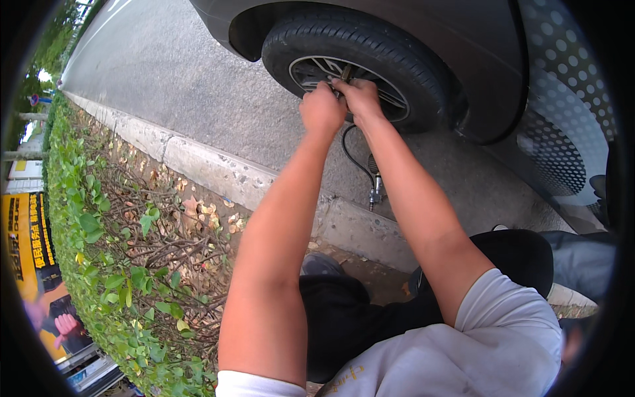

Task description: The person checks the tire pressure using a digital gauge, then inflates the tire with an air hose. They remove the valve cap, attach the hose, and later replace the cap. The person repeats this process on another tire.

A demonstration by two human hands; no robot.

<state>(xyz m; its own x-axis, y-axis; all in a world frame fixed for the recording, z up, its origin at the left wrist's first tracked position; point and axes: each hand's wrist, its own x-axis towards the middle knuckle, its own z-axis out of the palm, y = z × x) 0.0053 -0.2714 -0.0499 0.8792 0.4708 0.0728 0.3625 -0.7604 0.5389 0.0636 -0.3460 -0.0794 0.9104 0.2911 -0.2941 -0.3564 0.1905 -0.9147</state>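
Both my hands are close together in front of the wheel of a dark car [476, 59], over the spokes of its rim [397, 109]. My left hand [323, 109] is closed, its fingers bunched at the right hand. My right hand [360, 98] is closed too, thumb and fingers pinched beside a narrow brass-coloured piece [346, 71]. What they grip is mostly hidden. A thin black hose [347, 149] comes out below my right hand and curves down to a metal fitting with a dark ribbed part [376, 188], near the kerb. The black tyre [423, 83] surrounds the rim.
A concrete kerb [218, 172] runs diagonally between the asphalt [192, 79] and a strip of dry leaves and twigs. A green hedge [112, 284] lines the left. White dots pattern the car's side [562, 86] at right. Beside my legs is a grey-blue trouser leg [582, 261].
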